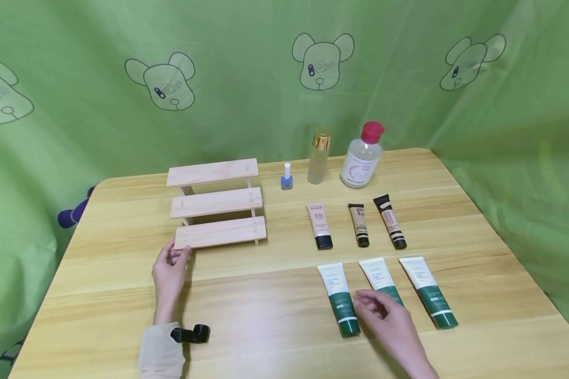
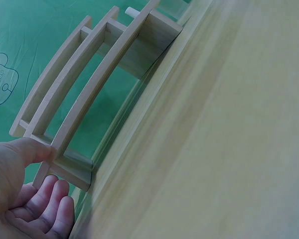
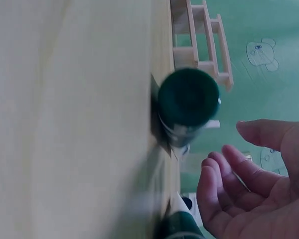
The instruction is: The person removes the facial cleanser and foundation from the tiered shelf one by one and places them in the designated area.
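Observation:
A three-tier wooden display rack stands at the table's back left. My left hand pinches the left end of its lowest step, thumb on top and fingers beneath, as the left wrist view also shows. My right hand hovers between two white-and-green squeeze tubes, just right of the leftmost tube, with fingers loosely bent and nothing between them. It partly hides the middle tube. The rightmost tube lies beyond it. In the right wrist view, a tube's green cap is apart from the thumb and fingers.
Behind the green tubes lie a pink BB cream tube and two small black-capped tubes. Along the back stand a blue nail polish bottle, a gold-capped bottle and a red-capped bottle. A green curtain hangs behind.

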`<action>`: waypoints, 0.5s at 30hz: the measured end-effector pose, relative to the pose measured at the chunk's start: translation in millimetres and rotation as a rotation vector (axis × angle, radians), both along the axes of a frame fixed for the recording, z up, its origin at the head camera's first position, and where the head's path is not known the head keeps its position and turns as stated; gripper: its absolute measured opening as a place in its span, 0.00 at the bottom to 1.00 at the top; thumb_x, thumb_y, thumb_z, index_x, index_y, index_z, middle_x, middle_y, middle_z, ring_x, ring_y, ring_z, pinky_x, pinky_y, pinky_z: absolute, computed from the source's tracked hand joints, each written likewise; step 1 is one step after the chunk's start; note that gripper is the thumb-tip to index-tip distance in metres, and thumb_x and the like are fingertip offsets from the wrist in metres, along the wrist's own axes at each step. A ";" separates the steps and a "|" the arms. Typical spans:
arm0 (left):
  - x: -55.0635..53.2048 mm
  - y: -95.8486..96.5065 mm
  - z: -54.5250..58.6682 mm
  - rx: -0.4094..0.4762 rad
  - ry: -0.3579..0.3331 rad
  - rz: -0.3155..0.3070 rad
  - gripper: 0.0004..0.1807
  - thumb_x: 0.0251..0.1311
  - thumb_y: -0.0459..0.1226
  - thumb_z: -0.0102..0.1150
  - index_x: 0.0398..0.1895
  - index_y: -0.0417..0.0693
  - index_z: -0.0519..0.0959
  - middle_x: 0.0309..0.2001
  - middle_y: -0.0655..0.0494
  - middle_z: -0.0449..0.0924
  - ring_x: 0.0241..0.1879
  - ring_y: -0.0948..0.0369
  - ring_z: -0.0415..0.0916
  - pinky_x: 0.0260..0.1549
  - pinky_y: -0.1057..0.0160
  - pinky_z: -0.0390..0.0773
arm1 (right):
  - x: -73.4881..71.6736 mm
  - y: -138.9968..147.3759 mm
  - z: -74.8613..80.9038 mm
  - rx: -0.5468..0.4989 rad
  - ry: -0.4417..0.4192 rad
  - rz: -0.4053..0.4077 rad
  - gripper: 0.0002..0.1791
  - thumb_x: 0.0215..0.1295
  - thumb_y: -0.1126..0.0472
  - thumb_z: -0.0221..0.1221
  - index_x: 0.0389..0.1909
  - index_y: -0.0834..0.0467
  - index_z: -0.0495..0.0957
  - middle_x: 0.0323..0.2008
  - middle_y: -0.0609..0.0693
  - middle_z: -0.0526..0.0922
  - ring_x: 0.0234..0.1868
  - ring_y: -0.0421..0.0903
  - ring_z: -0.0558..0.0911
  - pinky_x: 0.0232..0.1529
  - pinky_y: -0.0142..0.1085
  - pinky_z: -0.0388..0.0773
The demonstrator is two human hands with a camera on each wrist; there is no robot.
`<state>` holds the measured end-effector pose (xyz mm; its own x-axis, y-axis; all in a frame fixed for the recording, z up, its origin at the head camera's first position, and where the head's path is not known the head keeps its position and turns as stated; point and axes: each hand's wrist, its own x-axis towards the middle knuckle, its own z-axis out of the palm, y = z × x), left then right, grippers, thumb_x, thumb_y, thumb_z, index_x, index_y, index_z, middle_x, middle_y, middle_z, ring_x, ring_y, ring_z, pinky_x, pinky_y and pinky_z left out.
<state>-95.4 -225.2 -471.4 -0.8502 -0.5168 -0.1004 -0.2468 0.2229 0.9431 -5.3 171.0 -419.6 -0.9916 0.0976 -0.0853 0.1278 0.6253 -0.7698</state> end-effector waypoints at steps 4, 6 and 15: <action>-2.1 0.2 -0.4 0.000 0.000 -0.011 0.27 0.63 0.38 0.59 0.63 0.40 0.68 0.40 0.49 0.78 0.29 0.74 0.74 0.30 0.78 0.75 | 0.9 8.1 3.1 0.009 0.081 -0.036 0.12 0.61 0.64 0.62 0.45 0.63 0.80 0.34 0.49 0.82 0.32 0.30 0.76 0.33 0.24 0.77; -3.1 0.2 -0.8 0.002 -0.002 -0.020 0.27 0.63 0.39 0.59 0.64 0.40 0.68 0.40 0.49 0.78 0.29 0.74 0.74 0.30 0.78 0.75 | 1.1 13.5 4.3 0.025 0.143 -0.055 0.11 0.61 0.66 0.62 0.44 0.63 0.81 0.33 0.51 0.83 0.31 0.30 0.75 0.32 0.24 0.76; 3.5 -1.5 -2.6 -0.001 -0.017 -0.033 0.27 0.64 0.38 0.58 0.65 0.40 0.67 0.42 0.48 0.77 0.30 0.75 0.73 0.31 0.78 0.75 | -2.4 52.9 20.2 0.100 0.285 -0.120 0.08 0.61 0.67 0.61 0.41 0.63 0.81 0.34 0.48 0.84 0.31 0.25 0.75 0.31 0.18 0.74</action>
<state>-91.8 -226.6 -474.0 -0.8647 -0.4891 -0.1144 -0.2555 0.2323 0.9385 -7.7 223.9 -399.4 -0.9550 0.2087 0.2106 -0.0072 0.6936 -0.7203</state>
